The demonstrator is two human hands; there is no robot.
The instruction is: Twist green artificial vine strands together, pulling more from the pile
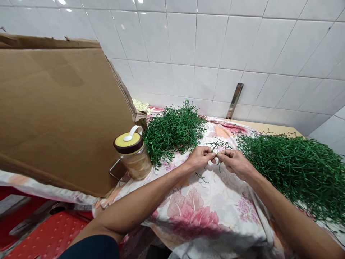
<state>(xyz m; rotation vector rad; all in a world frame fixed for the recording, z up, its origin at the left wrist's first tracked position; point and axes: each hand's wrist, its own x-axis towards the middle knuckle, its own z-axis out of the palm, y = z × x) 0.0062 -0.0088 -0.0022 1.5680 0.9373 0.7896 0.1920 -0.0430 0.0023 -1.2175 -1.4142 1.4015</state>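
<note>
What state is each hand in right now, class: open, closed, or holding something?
Left hand: closed, pinching a thin green sprig.
Right hand: closed, pinching it too.

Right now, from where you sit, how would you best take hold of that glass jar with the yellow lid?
Probably wrap the fingers around the glass body of the jar from the near right. It stands roughly upright and its round sides suit a wrap, while the cardboard sheet crowds its left. The white loop handle on the lid could also serve as a hook.
</note>
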